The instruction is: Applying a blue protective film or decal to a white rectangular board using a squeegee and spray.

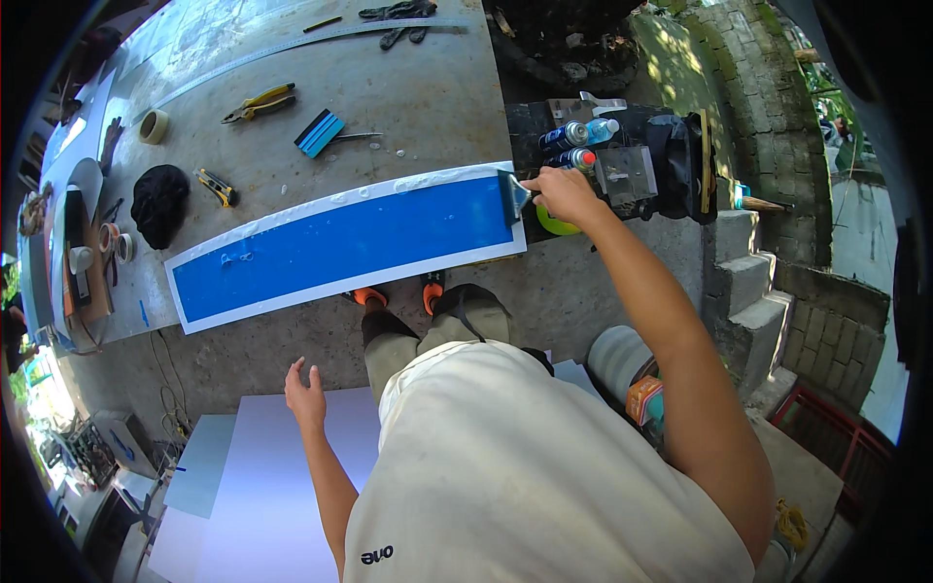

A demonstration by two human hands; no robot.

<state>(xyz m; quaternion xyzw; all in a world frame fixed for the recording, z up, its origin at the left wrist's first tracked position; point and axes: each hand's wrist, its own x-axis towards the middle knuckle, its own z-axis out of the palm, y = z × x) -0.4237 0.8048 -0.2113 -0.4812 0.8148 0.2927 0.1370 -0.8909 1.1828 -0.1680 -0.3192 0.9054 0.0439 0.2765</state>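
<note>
Person's left hand (305, 394): open, fingers loosely apart, held clear of the workbench (418, 117). Blue panel (355, 250) with white border: lies flat along the workbench's near edge. Squeegee (516, 198): blade at the panel's right end, handle gripped in the right hand (564, 194).

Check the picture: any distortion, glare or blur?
Head view, left rim: daylight glare, blown out; head view, upper right: dappled sun on the ground; head view, middle: edges of the blue panel bow, likely fisheye distortion, while the right hand and squeegee look fairly sharp.
</note>
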